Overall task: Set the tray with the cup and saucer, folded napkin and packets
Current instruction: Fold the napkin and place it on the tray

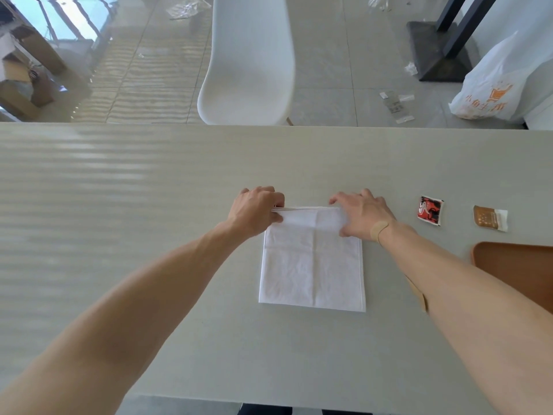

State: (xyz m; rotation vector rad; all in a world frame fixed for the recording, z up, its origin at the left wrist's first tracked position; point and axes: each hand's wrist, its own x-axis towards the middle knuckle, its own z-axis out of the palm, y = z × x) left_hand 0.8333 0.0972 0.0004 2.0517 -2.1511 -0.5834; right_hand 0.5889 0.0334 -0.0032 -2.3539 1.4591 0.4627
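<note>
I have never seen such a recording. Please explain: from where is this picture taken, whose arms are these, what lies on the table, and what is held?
There is no machine here. One camera sits on a person's head and looks down at their own bare arms. The left hand and right hand both grip the far edge of a white napkin lying on the grey table. To the right lie a red packet, a brown packet, and a brown tray, only partly visible. No cup or saucer is in view.

White cloth napkin [312, 265], glossy table [149, 190]
</note>
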